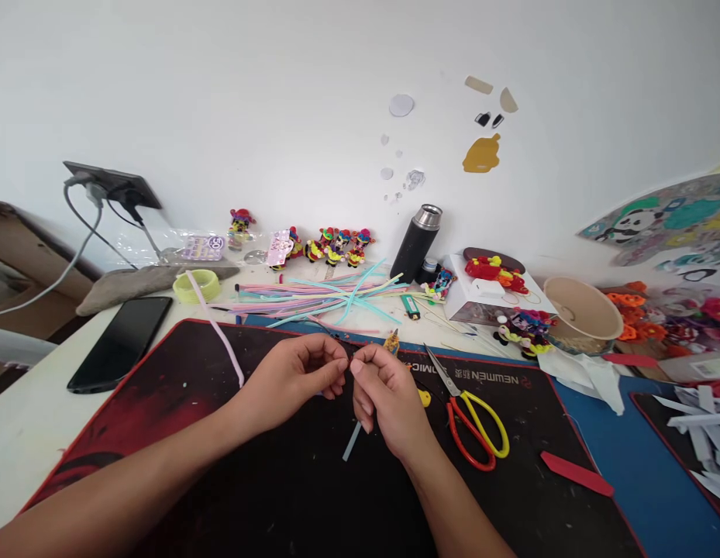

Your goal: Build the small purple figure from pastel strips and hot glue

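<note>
Left hand (298, 381) and right hand (393, 403) are pinched closed, any contents indiscernible, a pale-blue strip (351, 442) being aimed lengthwise at the latter.

Phone (120, 343): black, face up on the table (22, 418), outside the left edge of the mat (278, 496). Tape roll (212, 290): lime, just beyond the mat's far left corner. Cloth (121, 291): grey-brown, at the table's far left. Flask (414, 246): black with a metal cap, at the table's far edge, near the wall (220, 93). Bowl (597, 302): beige, beyond the mat's far right corner. Paper strips (707, 430): white, heaped beyond the mat's right edge. Socket (132, 184): dark, on the wall, leads plugged in. Cutout (481, 157): mustard, on the wall.
</note>
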Action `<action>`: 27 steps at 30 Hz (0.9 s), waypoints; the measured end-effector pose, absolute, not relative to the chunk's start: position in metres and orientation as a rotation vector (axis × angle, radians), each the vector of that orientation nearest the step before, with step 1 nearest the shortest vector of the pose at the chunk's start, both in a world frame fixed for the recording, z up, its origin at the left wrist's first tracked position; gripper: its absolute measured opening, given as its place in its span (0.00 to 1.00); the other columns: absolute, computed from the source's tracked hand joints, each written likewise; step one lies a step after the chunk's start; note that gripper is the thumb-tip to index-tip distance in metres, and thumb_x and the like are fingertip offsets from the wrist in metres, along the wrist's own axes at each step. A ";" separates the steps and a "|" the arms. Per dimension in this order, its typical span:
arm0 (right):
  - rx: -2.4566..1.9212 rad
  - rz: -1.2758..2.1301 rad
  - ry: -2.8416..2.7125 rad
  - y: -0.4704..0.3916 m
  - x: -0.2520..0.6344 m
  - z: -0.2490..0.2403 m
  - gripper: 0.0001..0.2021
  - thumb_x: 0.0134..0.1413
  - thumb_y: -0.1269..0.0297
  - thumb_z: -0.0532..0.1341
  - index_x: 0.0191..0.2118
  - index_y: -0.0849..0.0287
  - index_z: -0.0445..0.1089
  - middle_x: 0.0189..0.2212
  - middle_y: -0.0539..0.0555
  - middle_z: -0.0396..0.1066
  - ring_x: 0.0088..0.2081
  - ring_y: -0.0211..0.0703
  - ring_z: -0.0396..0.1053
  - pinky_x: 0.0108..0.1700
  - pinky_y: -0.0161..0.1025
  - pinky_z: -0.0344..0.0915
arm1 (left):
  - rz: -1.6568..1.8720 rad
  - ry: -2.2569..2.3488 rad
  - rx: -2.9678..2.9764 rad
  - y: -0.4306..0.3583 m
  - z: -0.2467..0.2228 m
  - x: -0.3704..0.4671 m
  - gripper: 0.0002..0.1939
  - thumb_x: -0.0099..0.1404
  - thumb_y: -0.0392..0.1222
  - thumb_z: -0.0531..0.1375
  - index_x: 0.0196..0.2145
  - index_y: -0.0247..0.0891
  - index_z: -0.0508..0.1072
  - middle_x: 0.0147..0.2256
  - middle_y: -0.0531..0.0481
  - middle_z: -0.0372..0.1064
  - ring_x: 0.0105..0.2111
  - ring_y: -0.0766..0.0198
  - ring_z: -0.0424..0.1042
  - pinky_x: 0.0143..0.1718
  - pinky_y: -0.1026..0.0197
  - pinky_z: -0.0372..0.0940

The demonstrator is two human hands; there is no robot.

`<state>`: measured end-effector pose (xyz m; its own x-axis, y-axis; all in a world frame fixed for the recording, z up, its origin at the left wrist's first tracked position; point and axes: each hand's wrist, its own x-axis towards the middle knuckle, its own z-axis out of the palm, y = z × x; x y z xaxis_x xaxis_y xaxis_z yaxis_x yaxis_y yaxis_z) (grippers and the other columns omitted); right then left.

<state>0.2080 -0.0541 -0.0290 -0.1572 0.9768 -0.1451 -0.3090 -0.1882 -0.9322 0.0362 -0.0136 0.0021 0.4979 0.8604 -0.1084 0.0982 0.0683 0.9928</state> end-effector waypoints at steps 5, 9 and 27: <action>-1.048 1.564 -0.968 -0.055 0.205 -0.028 0.16 0.62 0.50 0.65 0.35 0.56 0.63 0.12 0.35 0.54 0.09 0.28 0.50 0.14 0.26 0.46 | 0.777 1.034 1.755 -0.019 0.001 0.036 0.08 0.68 0.42 0.60 0.32 0.38 0.74 0.27 0.54 0.72 0.26 0.67 0.69 0.29 0.66 0.64; -1.077 1.559 -0.973 -0.055 0.205 -0.029 0.15 0.62 0.51 0.64 0.35 0.55 0.63 0.12 0.35 0.54 0.09 0.28 0.50 0.14 0.26 0.46 | 0.822 1.079 1.967 -0.019 -0.002 0.035 0.06 0.67 0.39 0.60 0.32 0.39 0.75 0.28 0.54 0.75 0.27 0.66 0.70 0.29 0.66 0.62; -1.069 1.550 -0.979 -0.053 0.208 -0.028 0.18 0.61 0.47 0.66 0.35 0.57 0.66 0.13 0.37 0.59 0.10 0.29 0.53 0.14 0.27 0.49 | 0.651 0.920 1.359 -0.007 0.002 0.033 0.18 0.66 0.56 0.65 0.33 0.36 0.74 0.26 0.52 0.74 0.24 0.65 0.73 0.29 0.62 0.72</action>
